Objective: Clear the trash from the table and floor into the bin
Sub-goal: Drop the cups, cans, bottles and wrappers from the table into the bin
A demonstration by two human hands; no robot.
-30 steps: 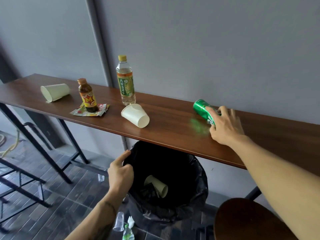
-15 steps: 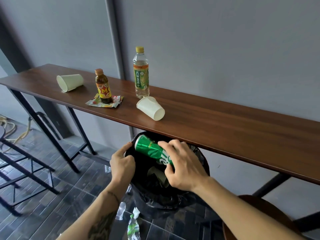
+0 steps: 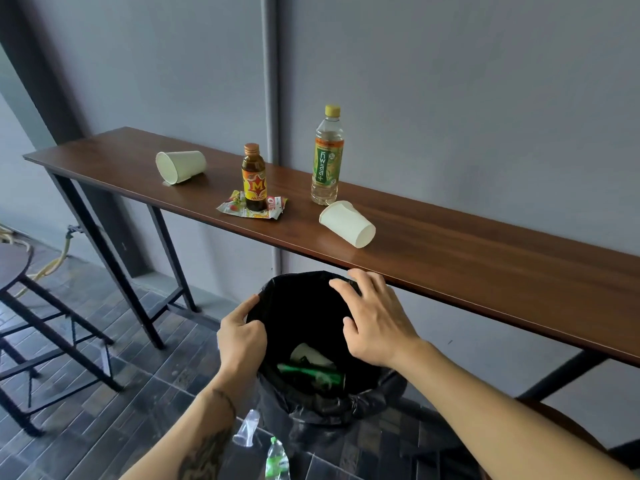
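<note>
On the table (image 3: 485, 258), left to right – cup (image 3: 180, 167), small bottle (image 3: 254, 178) standing on a wrapper (image 3: 242, 209), tall bottle (image 3: 327, 157), cup no. 2 (image 3: 347, 224) just in front. Bin (image 3: 311, 341) sits below the table's front edge w/ a can (image 3: 311, 374) in it.

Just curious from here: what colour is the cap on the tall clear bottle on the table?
Yellow: the tall clear bottle has a yellow cap, clearest in the head view.

Green can (image 3: 311, 374) inside black-lined bin (image 3: 346, 407)

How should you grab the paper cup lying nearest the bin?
Probably from above, around its middle. The paper cup lies on its side near the table front edge, mouth toward the tall bottle, so thumb and fingers can straddle its round wall. The right hand, open over the bin, is closest.
</note>
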